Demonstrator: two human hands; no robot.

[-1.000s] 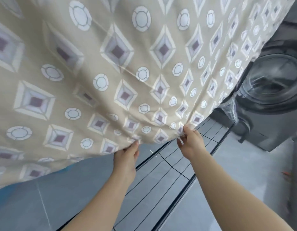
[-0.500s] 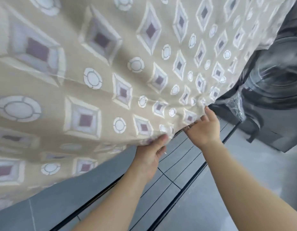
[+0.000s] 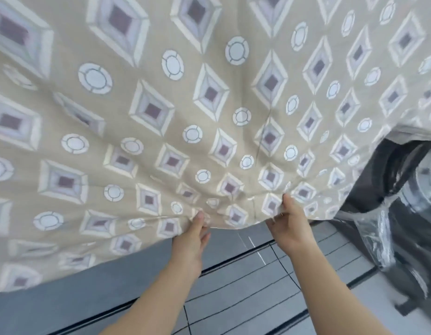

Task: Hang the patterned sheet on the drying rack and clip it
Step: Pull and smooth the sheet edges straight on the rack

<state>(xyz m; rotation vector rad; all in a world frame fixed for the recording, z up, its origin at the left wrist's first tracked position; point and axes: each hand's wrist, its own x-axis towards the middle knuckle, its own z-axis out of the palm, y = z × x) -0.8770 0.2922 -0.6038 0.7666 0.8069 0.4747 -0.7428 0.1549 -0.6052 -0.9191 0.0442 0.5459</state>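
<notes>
While the left hand point(image 3: 190, 240) and right hand point(image 3: 290, 228) pinch its edge, patterned sheet point(image 3: 209, 97) billows.

**One head-worn view, close against the cloth**

A single wide-angle camera sat on the person's head and looked forward and down along both forearms, which entered from the bottom edge. It was very near the patterned sheet point(image 3: 209, 93), whose fabric filled most of the frame. The left hand point(image 3: 190, 240) and right hand point(image 3: 290, 228) sat just below centre, at arm's reach. Beneath them the view fell on the drying rack point(image 3: 236, 258) and the floor point(image 3: 64, 303). The washing machine point(image 3: 403, 189) was cut off by the right edge.
</notes>
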